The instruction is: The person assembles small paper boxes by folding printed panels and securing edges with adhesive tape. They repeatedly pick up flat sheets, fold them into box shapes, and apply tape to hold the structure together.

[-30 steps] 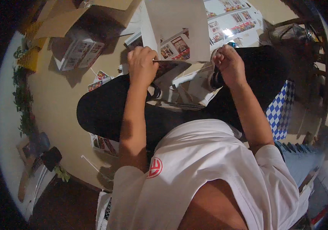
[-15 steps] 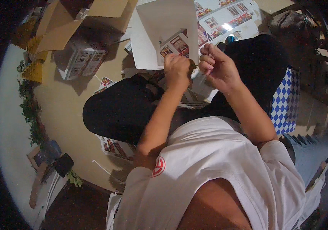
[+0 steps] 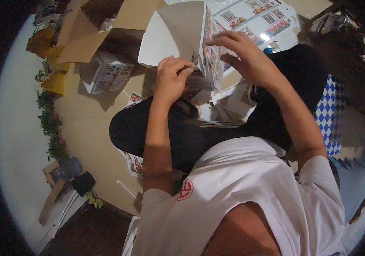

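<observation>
In front of me stands a carton (image 3: pixel 169 32), plain white inside and printed with coloured pictures outside. Its open side faces toward me. At its near edge, my left hand (image 3: pixel 172 79) is closed, thumb and fingers pinched together. Whatever lies between those fingertips is too small and dark to make out. My right hand (image 3: pixel 250 57) is open beside the carton's printed right side, fingers stretched toward that panel. Whether its fingertips touch the panel, I cannot tell. Both hands are above my crossed legs.
A brown cardboard box (image 3: pixel 127 15) with raised flaps stands at the far left, a smaller printed white carton (image 3: pixel 110 74) in front of it. Flat printed sheets (image 3: pixel 272 25) lie at the far right. A blue-and-white checked item (image 3: pixel 329 115) is beside my right knee.
My hands have moved apart, the left going left and the right opening beside the carton. The carton has turned, showing more of its printed right side.
</observation>
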Tool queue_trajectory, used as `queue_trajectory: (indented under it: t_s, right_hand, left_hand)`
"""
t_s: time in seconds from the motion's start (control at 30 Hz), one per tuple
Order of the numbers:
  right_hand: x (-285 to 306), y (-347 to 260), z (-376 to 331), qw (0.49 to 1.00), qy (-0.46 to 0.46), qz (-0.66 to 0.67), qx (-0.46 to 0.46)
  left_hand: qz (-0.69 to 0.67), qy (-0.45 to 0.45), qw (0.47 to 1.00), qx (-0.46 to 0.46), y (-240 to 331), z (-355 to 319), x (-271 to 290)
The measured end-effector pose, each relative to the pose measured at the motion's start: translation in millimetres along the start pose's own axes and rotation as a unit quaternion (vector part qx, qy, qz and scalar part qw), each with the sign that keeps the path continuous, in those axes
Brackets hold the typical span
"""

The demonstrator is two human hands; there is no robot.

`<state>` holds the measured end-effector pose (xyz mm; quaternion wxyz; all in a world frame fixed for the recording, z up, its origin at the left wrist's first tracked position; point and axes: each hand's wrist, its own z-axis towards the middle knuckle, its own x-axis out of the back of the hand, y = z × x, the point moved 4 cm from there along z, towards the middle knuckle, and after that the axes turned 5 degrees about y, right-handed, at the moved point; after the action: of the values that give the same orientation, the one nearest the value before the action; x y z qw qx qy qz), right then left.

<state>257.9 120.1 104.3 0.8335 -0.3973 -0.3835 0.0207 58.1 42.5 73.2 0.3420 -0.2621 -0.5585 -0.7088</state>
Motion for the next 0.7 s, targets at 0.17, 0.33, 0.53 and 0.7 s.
queue_trajectory:
  t_s: [0.17, 0.33, 0.53, 0.7]
  right_hand:
    - [-19, 17, 55, 0.986, -0.007, -0.062, 0.155]
    - [-17, 29, 77, 0.991, -0.103, 0.024, 0.080]
    - [-27, 43, 67, 0.928, -0.180, 0.294, -0.145]
    - [-22, 43, 72, 0.940, -0.175, 0.268, -0.122]
  left_hand:
    - [-0.057, 0.010, 0.997, 0.052, 3, 23, 27]
    - [-0.195, -0.002, 0.968, 0.157, 9, 34, 42]
    - [-0.242, -0.015, 0.955, 0.172, 13, 44, 41]
    - [-0.248, -0.010, 0.954, 0.171, 11, 47, 39]
